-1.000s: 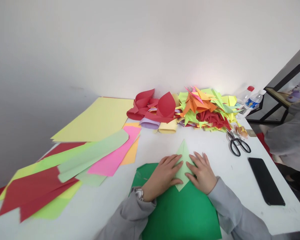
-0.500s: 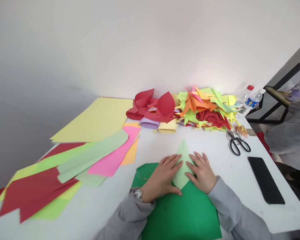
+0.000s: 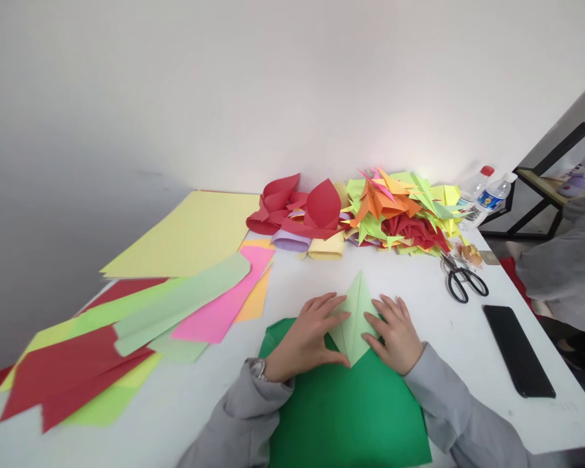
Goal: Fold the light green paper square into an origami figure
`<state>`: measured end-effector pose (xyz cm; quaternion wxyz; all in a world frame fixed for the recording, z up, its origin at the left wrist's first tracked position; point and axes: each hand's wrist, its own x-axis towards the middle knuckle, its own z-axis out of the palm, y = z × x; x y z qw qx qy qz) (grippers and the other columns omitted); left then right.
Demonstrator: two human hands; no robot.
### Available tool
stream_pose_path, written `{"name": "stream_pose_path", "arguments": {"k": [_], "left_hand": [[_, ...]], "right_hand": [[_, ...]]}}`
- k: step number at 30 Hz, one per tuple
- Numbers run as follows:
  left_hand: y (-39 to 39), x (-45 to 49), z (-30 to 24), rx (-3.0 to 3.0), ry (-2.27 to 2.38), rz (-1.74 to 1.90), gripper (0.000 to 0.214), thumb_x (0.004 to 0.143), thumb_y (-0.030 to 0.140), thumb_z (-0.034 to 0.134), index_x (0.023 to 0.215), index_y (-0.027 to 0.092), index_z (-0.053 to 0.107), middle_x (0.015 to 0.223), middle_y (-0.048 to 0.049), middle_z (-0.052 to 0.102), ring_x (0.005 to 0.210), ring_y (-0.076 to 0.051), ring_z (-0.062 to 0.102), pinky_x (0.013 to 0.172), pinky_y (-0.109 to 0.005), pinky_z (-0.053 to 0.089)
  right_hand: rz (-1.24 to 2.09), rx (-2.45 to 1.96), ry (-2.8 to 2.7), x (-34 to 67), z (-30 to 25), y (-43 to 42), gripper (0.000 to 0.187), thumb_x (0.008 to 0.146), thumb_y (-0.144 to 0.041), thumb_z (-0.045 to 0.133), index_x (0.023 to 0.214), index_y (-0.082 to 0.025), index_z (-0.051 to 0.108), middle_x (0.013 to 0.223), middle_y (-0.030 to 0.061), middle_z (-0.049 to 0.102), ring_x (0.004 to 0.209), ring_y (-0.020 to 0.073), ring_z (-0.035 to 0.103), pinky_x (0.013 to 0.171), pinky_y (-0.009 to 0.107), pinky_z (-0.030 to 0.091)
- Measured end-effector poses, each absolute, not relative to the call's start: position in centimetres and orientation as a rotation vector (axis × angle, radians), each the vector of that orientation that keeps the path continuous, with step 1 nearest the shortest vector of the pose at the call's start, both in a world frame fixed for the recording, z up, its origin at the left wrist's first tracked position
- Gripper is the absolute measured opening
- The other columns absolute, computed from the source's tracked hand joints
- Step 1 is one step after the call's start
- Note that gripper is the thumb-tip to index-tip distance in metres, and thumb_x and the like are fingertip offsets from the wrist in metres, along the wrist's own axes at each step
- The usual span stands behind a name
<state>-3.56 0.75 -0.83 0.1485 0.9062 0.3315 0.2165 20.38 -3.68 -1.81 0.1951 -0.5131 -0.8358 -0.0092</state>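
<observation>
A pale green folded paper [image 3: 359, 312], kite-shaped with a centre crease, lies with its tip pointing away from me. Its lower part rests over a green sheet [image 3: 351, 416], its upper part over the white table. My left hand [image 3: 308, 338] is at the paper's left edge, fingertips on the flap and thumb apart near the bottom corner. Spread fingers of my right hand [image 3: 392, 335] lie on the paper's right edge. Both hands are open; the left fingers partly cover the left flap.
Coloured paper sheets [image 3: 73, 364] overlap at left, before a pale yellow sheet [image 3: 190, 234]. Red curled paper [image 3: 324, 208] and folded paper shapes [image 3: 385, 201] are piled by the wall. Scissors [image 3: 465, 281], a black phone [image 3: 519, 351] and bottles [image 3: 494, 194] stand right. A person [image 3: 563, 273] sits beyond.
My left hand has shifted slightly left and away from me. More of the pale green paper's left side now shows, and the paper looks wider. My right hand has barely moved.
</observation>
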Motion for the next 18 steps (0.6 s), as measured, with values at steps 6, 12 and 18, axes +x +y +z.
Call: {"name": "stream_pose_path", "arguments": {"k": [6,12,18], "left_hand": [[0.4,-2.8,-1.0,2.650,1.047,0.599,0.036,0.081,0.038,0.069,0.112,0.019,0.064,0.129,-0.0130,0.057,0.123,-0.032,0.048,0.099,-0.049,0.043],[-0.3,-2.2,-1.0,2.673,1.104,0.537,0.058,0.071,0.051,0.075,0.116,0.017,0.062,0.133,-0.0180,0.053,0.125,-0.036,0.044,0.100,-0.054,0.040],[-0.7,-2.1,-1.2,2.644,1.089,0.493,0.086,0.060,0.069,0.072,0.127,0.018,0.055,0.140,-0.0202,0.045,0.130,-0.040,0.038,0.103,-0.057,0.037]], "right_hand": [[-0.047,-1.350,-2.323,20.3,-1.9,-3.7,0.031,0.090,-0.031,0.054,0.118,-0.021,0.063,0.131,0.0146,0.055,0.131,0.0307,0.039,0.108,0.057,0.028],[-0.005,-1.313,-2.386,19.9,-2.1,-4.0,0.030,0.089,-0.029,0.057,0.117,-0.022,0.064,0.131,0.0137,0.054,0.131,0.0313,0.039,0.107,0.058,0.029],[0.022,-1.380,-2.410,20.0,-2.1,-4.0,0.043,0.087,-0.035,0.058,0.128,-0.020,0.057,0.136,0.0163,0.049,0.132,0.0329,0.037,0.107,0.058,0.029]]}}
